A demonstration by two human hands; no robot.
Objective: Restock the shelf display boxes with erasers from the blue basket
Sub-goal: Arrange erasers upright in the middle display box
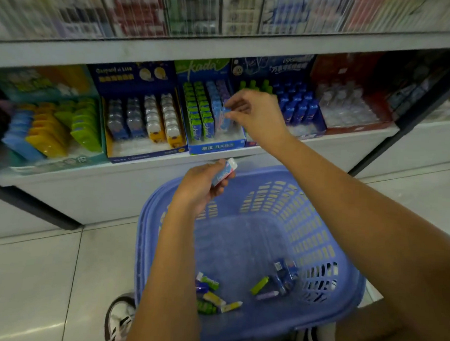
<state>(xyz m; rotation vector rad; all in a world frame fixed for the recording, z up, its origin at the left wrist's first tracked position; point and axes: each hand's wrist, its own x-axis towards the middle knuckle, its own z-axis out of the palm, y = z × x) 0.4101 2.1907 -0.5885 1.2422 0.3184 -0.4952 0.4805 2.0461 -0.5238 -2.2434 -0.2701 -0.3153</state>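
A blue plastic basket (302, 325) stands on the floor below the shelf, with several loose erasers (214, 297) in green, yellow, purple and dark blue on its bottom. My left hand (201, 186) holds a light-blue "kada" eraser (225, 171) above the basket's far rim. My right hand (257, 115) reaches into the blue "kada" display box (214, 147) on the shelf and pinches a light-blue eraser (227, 113) at the rows of blue ones. Green erasers fill that box's left rows.
Other display boxes line the shelf: coloured cases (53, 129) at the left, a dark-blue box (143, 125), blue erasers (300, 106) and a red box (350, 111) to the right. A shelf board (224, 46) overhangs above. My shoes (120, 318) stand on the tiled floor.
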